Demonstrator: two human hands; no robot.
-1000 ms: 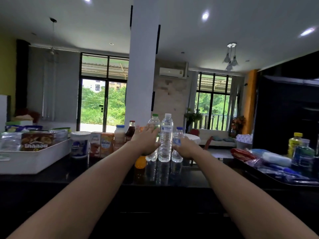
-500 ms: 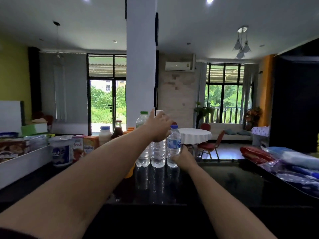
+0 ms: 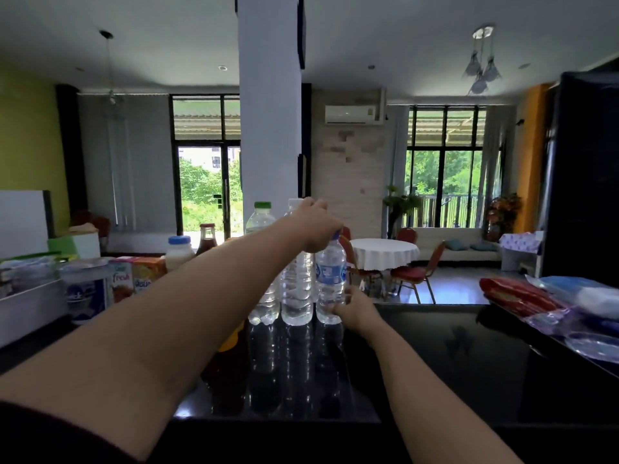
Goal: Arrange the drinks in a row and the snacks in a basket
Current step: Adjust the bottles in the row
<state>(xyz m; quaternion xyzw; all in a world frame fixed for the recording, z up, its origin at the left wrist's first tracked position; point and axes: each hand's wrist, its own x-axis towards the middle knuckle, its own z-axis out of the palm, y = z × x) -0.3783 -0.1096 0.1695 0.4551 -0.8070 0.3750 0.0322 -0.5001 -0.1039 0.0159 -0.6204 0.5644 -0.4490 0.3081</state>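
Grips: right grip (image 3: 355,311) is closed round the foot of the small bottle (image 3: 331,272); left grip (image 3: 318,226) lies curled over its blue cap, beside the top of the tall bottle (image 3: 296,289); pinching or only resting, I cannot tell
Where: small bottle stands upright on the desk (image 3: 452,356), at the right end of the row, touching the tall bottle
Row: green-cap bottle (image 3: 263,249), tall bottle and small bottle stand side by side, packed close
Handling: judged light; thin plastic, firm while full but gives under a squeeze; smooth wall is likely slippery; the glossy desk should let it slide, though a narrow base tips easily
Hold: low on the ribbed body to slide it, or at the neck under the cap to lift
Water bottles: three
Other drinks: white bottle (image 3: 180,251), one; dark bottle (image 3: 207,234), one; fresh carton (image 3: 121,284) and orange carton (image 3: 147,272), two cartons; tub (image 3: 85,293), one; something orange under the left arm, mostly hidden
Snacks: red pack (image 3: 516,293), one, on the right of the desk; blue packs (image 3: 569,284) beside it, number unclear; more in the basket (image 3: 30,303) at the left, too blurred to count
Left to do: the packs on the right lie well apart from the basket and seem not yet put in
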